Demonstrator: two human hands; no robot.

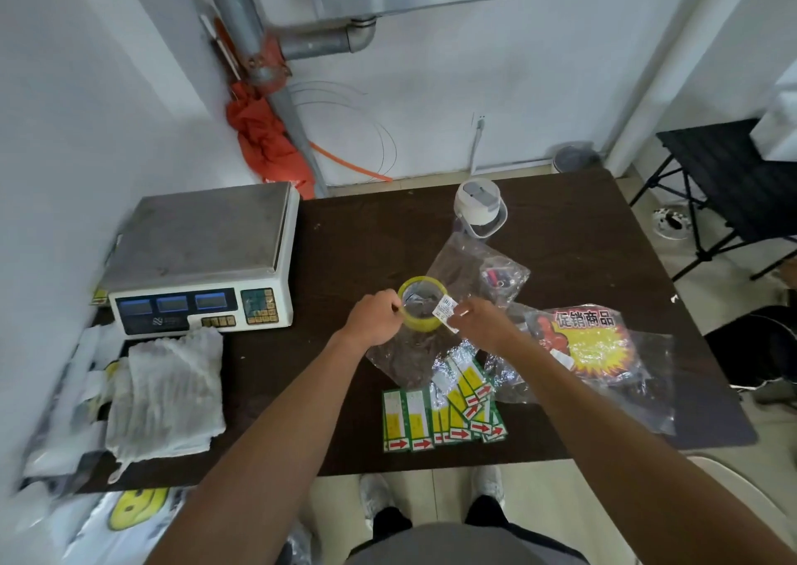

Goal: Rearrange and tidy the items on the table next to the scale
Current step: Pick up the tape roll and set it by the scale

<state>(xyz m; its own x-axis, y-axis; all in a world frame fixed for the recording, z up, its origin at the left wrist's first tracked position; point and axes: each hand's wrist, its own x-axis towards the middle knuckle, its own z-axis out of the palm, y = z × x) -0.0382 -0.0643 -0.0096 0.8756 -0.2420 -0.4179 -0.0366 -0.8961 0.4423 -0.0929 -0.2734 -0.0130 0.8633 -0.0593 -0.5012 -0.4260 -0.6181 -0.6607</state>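
A yellowish roll of clear tape (425, 321) sits mid-table, above a clear plastic bag (409, 359). My left hand (374, 318) grips the roll's left rim. My right hand (483, 321) pinches a small white printed label (447, 311) at the roll's right rim. The grey and white scale (202, 258) stands at the table's left. Green, yellow and white price tags (444, 413) with red arrows lie fanned near the front edge. A red and yellow promotional sign in a plastic bag (591, 344) lies to the right.
A white lidded bottle (479, 206) stands at the back of the dark table (582, 236). A second clear bag with small items (500, 277) lies behind the tape. Folded white plastic bags (166, 392) sit before the scale. A black folding stand (729, 176) is off to the right.
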